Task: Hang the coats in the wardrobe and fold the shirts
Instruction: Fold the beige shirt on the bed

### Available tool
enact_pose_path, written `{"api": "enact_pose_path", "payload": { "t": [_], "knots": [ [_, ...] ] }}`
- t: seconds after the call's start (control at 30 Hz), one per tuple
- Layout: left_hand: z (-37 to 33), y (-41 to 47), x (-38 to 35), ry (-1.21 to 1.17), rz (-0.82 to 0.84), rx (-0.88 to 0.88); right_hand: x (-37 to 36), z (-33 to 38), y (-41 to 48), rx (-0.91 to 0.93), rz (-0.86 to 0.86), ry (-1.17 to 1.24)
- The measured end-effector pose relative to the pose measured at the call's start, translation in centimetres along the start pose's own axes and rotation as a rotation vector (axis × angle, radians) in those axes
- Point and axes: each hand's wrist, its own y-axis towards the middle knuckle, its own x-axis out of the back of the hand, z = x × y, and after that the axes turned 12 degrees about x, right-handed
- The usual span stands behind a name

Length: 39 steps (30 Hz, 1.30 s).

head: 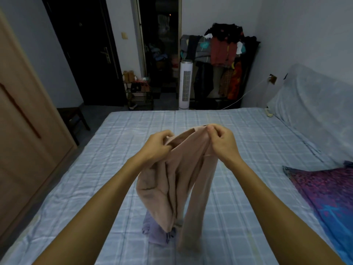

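Note:
A pale pink shirt hangs in the air over the bed, held up by both hands. My left hand pinches its upper edge on the left. My right hand pinches the upper edge on the right, a little higher. The fabric droops in folds, and one sleeve dangles down to the sheet. Under the hanging shirt lies a lavender garment, bunched on the bed and partly hidden. The wooden wardrobe stands along the left side, its door closed.
The bed has a light blue checked sheet. A purple and blue patterned cloth lies at its right edge. A loaded clothes rack, a white tower fan, a dark stool and a small shelf stand beyond the bed.

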Motion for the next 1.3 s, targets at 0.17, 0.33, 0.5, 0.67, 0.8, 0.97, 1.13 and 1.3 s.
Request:
{"api": "enact_pose_path", "payload": {
  "t": [0.17,0.33,0.5,0.67,0.8,0.97,1.13,1.3],
  "knots": [
    [4.5,-0.5,0.7,0.04,0.173,0.209,1.4,0.0,1.3,0.025,-0.115,-0.054],
    [4.3,-1.2,1.2,-0.298,0.114,0.233,2.5,-0.7,2.0,0.0,-0.084,-0.15],
    [1.4,-1.1,2.8,-0.159,0.175,-0.004,3.9,-0.1,2.1,0.008,-0.07,-0.22],
    [0.9,-1.1,4.1,-0.081,0.223,-0.032,6.4,-0.7,1.8,0.056,-0.045,-0.209],
    [0.5,-1.6,4.2,0.036,0.207,-0.03,7.3,-1.0,0.9,0.059,-0.128,-0.17],
    [-0.8,-3.2,3.7,0.107,0.056,-0.095,8.1,-0.1,-0.4,0.008,-0.132,-0.162],
    [-1.0,-5.5,4.3,0.306,-0.112,-0.102,9.5,1.1,-1.6,0.1,0.051,-0.256],
    [-1.4,-9.7,4.4,0.366,-0.266,-0.07,9.6,0.2,-3.9,0.148,0.055,-0.249]
  ]
}}
